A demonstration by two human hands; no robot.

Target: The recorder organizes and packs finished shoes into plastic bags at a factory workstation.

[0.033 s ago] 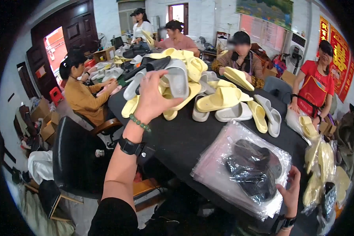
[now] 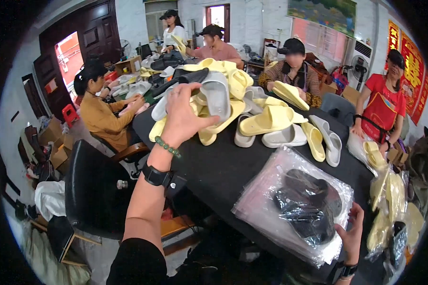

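My left hand (image 2: 183, 116) is raised over the black table (image 2: 223, 175) and grips a grey slide slipper (image 2: 216, 97) at the near side of a heap of yellow, white and grey slippers (image 2: 266, 118). A bead bracelet and a dark wristband sit on that arm. My right hand (image 2: 351, 232) holds the near right corner of a clear plastic bag (image 2: 266, 204) lying flat on the table. A pair of black slippers (image 2: 304, 209) is inside the bag.
Several people sit round the table's far and left sides, handling slippers. A black chair (image 2: 92, 190) stands at my left. Bagged yellow slippers (image 2: 390, 199) are stacked at the right edge. Cardboard boxes (image 2: 57, 142) lie on the floor at the left.
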